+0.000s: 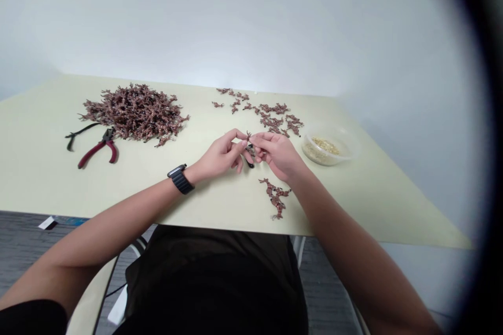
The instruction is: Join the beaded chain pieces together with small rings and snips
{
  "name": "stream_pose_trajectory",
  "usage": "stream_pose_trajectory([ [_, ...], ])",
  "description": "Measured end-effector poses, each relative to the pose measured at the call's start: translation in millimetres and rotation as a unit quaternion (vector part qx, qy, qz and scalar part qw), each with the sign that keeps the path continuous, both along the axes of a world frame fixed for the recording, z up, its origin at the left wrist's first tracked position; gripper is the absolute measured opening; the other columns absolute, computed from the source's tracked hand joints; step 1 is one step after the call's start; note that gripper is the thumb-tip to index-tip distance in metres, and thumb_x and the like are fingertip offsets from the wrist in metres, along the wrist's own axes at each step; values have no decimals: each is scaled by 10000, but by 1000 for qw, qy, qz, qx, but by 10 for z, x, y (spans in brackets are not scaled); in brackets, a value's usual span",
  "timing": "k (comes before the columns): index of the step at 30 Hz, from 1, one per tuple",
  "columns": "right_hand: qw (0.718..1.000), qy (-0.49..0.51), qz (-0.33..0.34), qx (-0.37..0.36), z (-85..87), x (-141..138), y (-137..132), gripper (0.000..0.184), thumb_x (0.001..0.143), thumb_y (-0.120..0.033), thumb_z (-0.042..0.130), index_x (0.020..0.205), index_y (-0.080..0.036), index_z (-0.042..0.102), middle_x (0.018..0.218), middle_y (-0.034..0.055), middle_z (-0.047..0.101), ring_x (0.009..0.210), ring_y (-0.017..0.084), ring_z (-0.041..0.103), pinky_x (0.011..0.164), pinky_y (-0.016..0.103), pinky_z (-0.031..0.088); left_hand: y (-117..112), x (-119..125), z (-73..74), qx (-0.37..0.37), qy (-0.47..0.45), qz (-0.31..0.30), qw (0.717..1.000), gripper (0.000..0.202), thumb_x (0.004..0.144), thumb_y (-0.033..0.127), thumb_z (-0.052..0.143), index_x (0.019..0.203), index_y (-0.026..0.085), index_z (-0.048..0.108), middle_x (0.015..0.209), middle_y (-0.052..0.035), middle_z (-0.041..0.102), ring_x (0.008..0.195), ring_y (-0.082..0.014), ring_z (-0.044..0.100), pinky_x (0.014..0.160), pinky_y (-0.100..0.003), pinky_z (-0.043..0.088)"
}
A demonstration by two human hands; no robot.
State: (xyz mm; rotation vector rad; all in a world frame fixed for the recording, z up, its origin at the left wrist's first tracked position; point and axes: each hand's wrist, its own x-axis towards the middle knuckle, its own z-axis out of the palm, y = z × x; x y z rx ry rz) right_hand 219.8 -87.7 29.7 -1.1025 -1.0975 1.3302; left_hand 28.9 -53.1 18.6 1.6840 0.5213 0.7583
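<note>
My left hand [222, 154] and my right hand [277, 154] meet above the middle of the table. Their fingertips pinch a small reddish-brown beaded sprig [249, 149] with a black end hanging below them. The fingers partly hide the sprig, so its exact shape is unclear. A black band watch [181, 179] sits on my left wrist. Closest to my right hand lie a loose cluster of similar sprigs [275, 196] and a clear plastic bowl of small gold pieces [324, 147].
A large heap of brown sprigs [135, 112] lies on the cream table [39, 167] at the back left. Red-handled pliers [100, 147] and a black cord [80, 133] rest beside it. Scattered sprigs [271, 118] spread across the back right. A white wall [236, 26] stands behind.
</note>
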Motion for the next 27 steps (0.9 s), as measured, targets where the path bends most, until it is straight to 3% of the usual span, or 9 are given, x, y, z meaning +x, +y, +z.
stream_pose_trajectory([
  [7, 984, -135, -46, 103, -5, 20, -17, 344, 790, -487, 848, 883, -199, 684, 666, -3, 653, 531, 143, 597, 545, 288, 488, 22, -17, 33, -95, -24, -37, 994, 360, 1064, 529, 514, 1088, 170, 508, 939, -111, 791, 554, -97, 673, 532, -201, 422],
  [11, 952, -244, -64, 176, 17, 23, -61, 229, 903, -444, 739, 925, -225, 675, 702, 0, 657, 543, 152, 609, 563, 296, 475, 44, -17, 5, -129, -39, -51, 990, 364, 1066, 526, 517, 1065, 162, 527, 949, -117, 791, 554, -91, 667, 525, -199, 409],
  [16, 909, -344, -73, 224, 20, 4, -104, 190, 969, -423, 652, 939, -239, 682, 739, 5, 634, 564, 129, 524, 562, 281, 423, 31, -5, 7, -124, -39, -46, 990, 354, 1065, 517, 524, 1059, 164, 517, 938, -113, 789, 556, -93, 669, 524, -198, 414],
  [18, 918, -323, -88, 213, -7, -25, -93, 217, 958, -438, 665, 910, -226, 672, 725, 8, 630, 573, 131, 533, 563, 280, 433, 14, 3, 13, -98, -31, -38, 994, 357, 1066, 522, 515, 1075, 165, 508, 944, -113, 790, 558, -94, 675, 528, -198, 421],
  [23, 977, -162, -95, 105, -92, -117, -32, 307, 869, -479, 764, 859, -188, 670, 651, 16, 658, 553, 143, 588, 546, 281, 476, 0, 30, -22, -45, -24, 0, 999, 361, 1064, 532, 508, 1127, 178, 478, 895, -83, 783, 532, -94, 672, 506, -190, 425],
  [27, 986, -113, -92, 81, -97, -124, -11, 300, 821, -448, 817, 855, -172, 706, 647, 18, 669, 588, 135, 604, 579, 267, 495, 11, 42, -61, -21, -18, 22, 999, 357, 1064, 528, 507, 1139, 180, 485, 868, -70, 769, 517, -94, 661, 488, -189, 433],
])
